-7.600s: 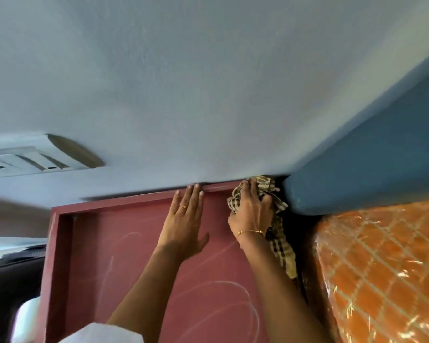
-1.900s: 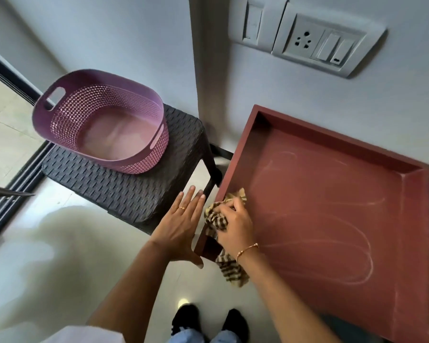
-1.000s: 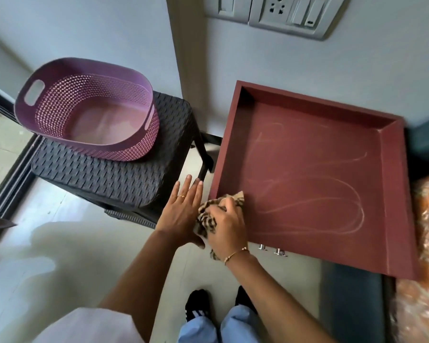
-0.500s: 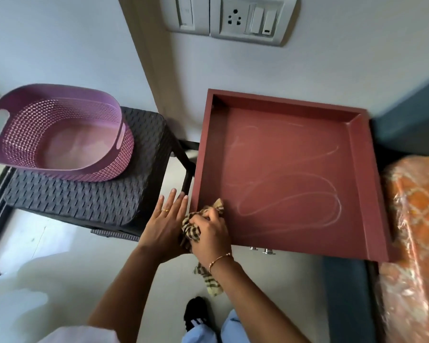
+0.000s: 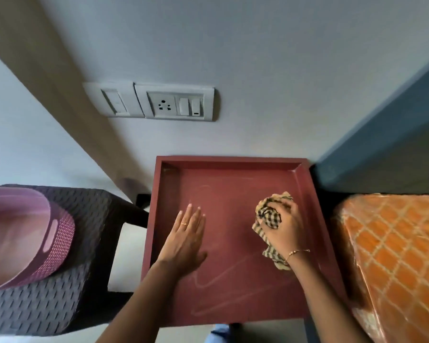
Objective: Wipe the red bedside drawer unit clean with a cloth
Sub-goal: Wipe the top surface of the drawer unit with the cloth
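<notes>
Red drawer unit [image 5: 233, 288]; checked beige-black cloth [image 5: 268, 216]; purple basket [image 5: 60, 233].

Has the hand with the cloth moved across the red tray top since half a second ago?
Yes. The right hand carried the cloth from the tray top's front-left corner toward its right rim.

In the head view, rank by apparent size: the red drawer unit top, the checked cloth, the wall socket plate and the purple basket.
1. red drawer unit top
2. purple basket, though it is cut off by the frame edge, so its full size is unsure
3. wall socket plate
4. checked cloth, bunched and partly hidden under the right hand
</notes>
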Demonstrator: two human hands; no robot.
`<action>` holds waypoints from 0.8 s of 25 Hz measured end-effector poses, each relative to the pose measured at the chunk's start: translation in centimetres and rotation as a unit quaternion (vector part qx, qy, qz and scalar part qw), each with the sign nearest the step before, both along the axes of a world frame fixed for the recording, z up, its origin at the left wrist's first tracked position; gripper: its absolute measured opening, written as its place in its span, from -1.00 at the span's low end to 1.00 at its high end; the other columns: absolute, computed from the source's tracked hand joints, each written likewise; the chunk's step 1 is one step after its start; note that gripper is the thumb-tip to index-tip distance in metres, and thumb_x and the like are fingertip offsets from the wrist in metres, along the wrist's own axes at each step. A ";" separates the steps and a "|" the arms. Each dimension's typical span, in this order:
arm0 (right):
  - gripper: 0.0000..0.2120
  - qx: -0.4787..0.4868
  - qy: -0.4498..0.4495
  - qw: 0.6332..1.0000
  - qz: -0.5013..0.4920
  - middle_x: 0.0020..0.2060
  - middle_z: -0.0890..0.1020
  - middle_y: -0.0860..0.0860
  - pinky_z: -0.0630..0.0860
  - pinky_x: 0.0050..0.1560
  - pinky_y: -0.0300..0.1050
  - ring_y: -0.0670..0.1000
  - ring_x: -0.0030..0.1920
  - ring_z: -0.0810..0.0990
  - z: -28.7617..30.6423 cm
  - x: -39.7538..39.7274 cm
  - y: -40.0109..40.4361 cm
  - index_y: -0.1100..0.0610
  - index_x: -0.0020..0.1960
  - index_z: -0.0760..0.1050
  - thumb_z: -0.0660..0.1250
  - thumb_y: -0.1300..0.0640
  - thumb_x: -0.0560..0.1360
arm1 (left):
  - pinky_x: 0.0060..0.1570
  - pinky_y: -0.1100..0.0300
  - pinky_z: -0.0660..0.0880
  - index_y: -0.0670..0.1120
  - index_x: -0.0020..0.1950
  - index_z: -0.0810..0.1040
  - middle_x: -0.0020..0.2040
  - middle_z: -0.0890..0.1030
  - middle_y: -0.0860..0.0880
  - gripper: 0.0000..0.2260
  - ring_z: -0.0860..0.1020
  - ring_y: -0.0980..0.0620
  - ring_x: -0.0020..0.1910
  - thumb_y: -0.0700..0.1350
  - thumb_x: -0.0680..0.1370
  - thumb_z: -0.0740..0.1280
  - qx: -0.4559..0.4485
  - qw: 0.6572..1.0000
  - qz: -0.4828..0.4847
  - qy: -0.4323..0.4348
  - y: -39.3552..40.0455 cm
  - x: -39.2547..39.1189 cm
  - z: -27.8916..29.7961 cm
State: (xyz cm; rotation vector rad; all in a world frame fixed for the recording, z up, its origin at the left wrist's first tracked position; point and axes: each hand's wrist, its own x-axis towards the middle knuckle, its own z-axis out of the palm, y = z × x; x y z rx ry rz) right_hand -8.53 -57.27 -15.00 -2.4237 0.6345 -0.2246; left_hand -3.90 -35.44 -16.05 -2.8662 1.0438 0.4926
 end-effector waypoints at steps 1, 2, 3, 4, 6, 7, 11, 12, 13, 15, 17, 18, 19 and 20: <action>-0.64 0.003 0.052 0.998 -0.020 0.18 0.44 0.19 0.21 0.31 -0.21 0.17 0.26 0.40 -1.3 1.3 -2.3 0.22 0.04 0.58 0.52 0.15 0.28 | 0.40 -0.07 -0.06 -0.30 0.48 0.11 0.50 0.11 -0.29 -0.14 -0.08 -0.21 0.46 0.20 0.42 0.36 0.005 1.000 -0.008 0.010 -1.5 0.9 -0.6; -0.59 -0.001 0.114 0.992 -0.045 0.24 0.39 0.17 0.24 0.34 -0.08 0.17 0.30 0.35 -2.7 2.4 -4.1 0.19 0.08 0.56 0.49 0.01 0.31 | 0.42 -0.04 -0.21 -0.26 0.51 -0.08 0.53 -0.09 -0.25 -0.17 -0.22 -0.21 0.47 0.18 0.51 0.25 0.015 0.999 0.002 0.032 -2.9 1.6 -1.4; -0.52 -0.012 0.181 0.981 -0.075 0.28 0.35 0.16 0.28 0.31 0.01 0.19 0.30 0.33 -4.2 3.3 -5.5 0.18 0.12 0.54 0.42 -0.12 0.34 | 0.42 -0.03 -0.26 -0.23 0.51 -0.18 0.52 -0.19 -0.23 -0.19 -0.28 -0.21 0.47 0.17 0.54 0.21 0.034 0.997 0.021 0.064 -4.2 2.6 -1.9; -0.48 -0.028 0.238 0.965 -0.105 0.30 0.33 0.17 0.32 0.26 0.06 0.22 0.28 0.33 -5.3 4.1 -6.5 0.18 0.14 0.51 0.34 -0.20 0.38 | 0.44 -0.03 -0.26 -0.23 0.51 -0.22 0.52 -0.23 -0.22 -0.18 -0.29 -0.21 0.47 0.16 0.54 0.21 0.044 0.995 0.036 0.077 -5.5 3.5 -2.5; -0.51 -0.066 0.258 0.951 -0.154 0.27 0.39 0.21 0.36 0.18 0.09 0.25 0.22 0.34 -7.6 5.5 -7.3 0.22 0.20 0.47 0.27 -0.13 0.46 | 0.47 -0.02 -0.22 -0.23 0.51 -0.24 0.52 -0.24 -0.23 -0.12 -0.29 -0.21 0.48 0.15 0.52 0.28 0.047 0.992 0.064 0.095 -7.5 5.7 -3.7; -0.55 -0.077 0.225 0.955 -0.176 0.25 0.43 0.21 0.36 0.16 0.09 0.26 0.21 0.35 -8.6 6.2 -7.2 0.23 0.25 0.43 0.30 -0.02 0.47 | 0.47 -0.01 -0.20 -0.23 0.50 -0.25 0.51 -0.25 -0.23 -0.08 -0.29 -0.21 0.48 0.15 0.49 0.32 0.052 0.990 0.073 0.106 -8.4 6.8 -4.1; -0.43 -0.089 0.118 0.968 -0.204 0.16 0.55 0.24 0.39 0.14 0.15 0.26 0.23 0.39 -11.0 9.2 -6.7 0.30 0.33 0.31 0.38 0.30 0.35 | 0.48 0.02 -0.19 -0.24 0.50 -0.28 0.51 -0.27 -0.23 0.10 -0.28 -0.18 0.48 0.18 0.36 0.45 0.074 0.985 0.085 0.128 -10.4 10.1 -5.5; -0.45 -0.110 0.104 0.974 -0.170 0.14 0.57 0.24 0.42 0.13 0.15 0.25 0.23 0.42 -11.3 9.5 -6.3 0.33 0.29 0.36 0.39 0.33 0.31 | 0.48 0.01 -0.19 -0.24 0.50 -0.27 0.51 -0.27 -0.23 0.13 -0.28 -0.18 0.48 0.19 0.34 0.47 0.076 0.985 0.081 0.129 -10.7 10.4 -5.9; -0.47 -0.129 0.084 0.981 -0.121 0.11 0.60 0.22 0.46 0.11 0.16 0.24 0.20 0.47 -11.5 9.4 -6.0 0.33 0.24 0.42 0.41 0.36 0.28 | 0.48 0.01 -0.19 -0.25 0.49 -0.27 0.51 -0.27 -0.23 0.15 -0.28 -0.18 0.49 0.20 0.32 0.48 0.083 0.985 0.073 0.130 -11.1 10.5 -6.2; -0.49 -0.156 0.049 0.986 0.000 0.07 0.63 0.16 0.51 0.10 0.14 0.19 0.16 0.54 -11.9 7.6 -6.0 0.28 0.18 0.50 0.44 0.39 0.23 | 0.48 0.02 -0.18 -0.26 0.49 -0.28 0.50 -0.30 -0.24 0.19 -0.27 -0.18 0.49 0.21 0.28 0.50 0.101 0.984 0.061 0.132 -11.9 10.3 -6.7; -0.50 -0.154 0.031 0.985 0.072 0.06 0.65 0.14 0.55 0.07 0.13 0.15 0.15 0.57 -11.9 4.9 -6.8 0.26 0.16 0.53 0.46 0.39 0.22 | 0.48 0.03 -0.14 -0.27 0.48 -0.30 0.49 -0.32 -0.26 0.21 -0.26 -0.20 0.49 0.19 0.27 0.52 0.116 0.983 0.061 0.131 -12.4 10.1 -6.8; -0.50 -0.142 0.033 0.987 0.060 0.06 0.64 0.16 0.57 0.04 0.14 0.17 0.14 0.57 -11.9 4.4 -7.6 0.28 0.15 0.53 0.47 0.40 0.21 | 0.48 0.04 -0.13 -0.28 0.48 -0.30 0.49 -0.31 -0.27 0.21 -0.25 -0.20 0.49 0.19 0.27 0.52 0.119 0.982 0.063 0.132 -12.6 10.1 -6.9; -0.50 -0.134 0.044 0.990 0.022 0.05 0.64 0.21 0.58 0.01 0.16 0.21 0.12 0.58 -11.8 4.7 -8.3 0.31 0.15 0.52 0.47 0.42 0.21 | 0.48 0.04 -0.11 -0.29 0.47 -0.30 0.49 -0.31 -0.27 0.21 -0.24 -0.21 0.49 0.19 0.27 0.52 0.124 0.982 0.061 0.130 -12.8 10.1 -6.9; -0.50 -0.129 0.058 0.990 -0.026 0.04 0.63 0.25 0.58 -0.04 0.18 0.26 0.09 0.59 -11.6 5.7 -8.6 0.34 0.13 0.52 0.46 0.43 0.19 | 0.48 0.04 -0.10 -0.29 0.47 -0.30 0.49 -0.30 -0.28 0.21 -0.23 -0.22 0.49 0.19 0.28 0.51 0.131 0.982 0.055 0.127 -13.0 10.2 -6.8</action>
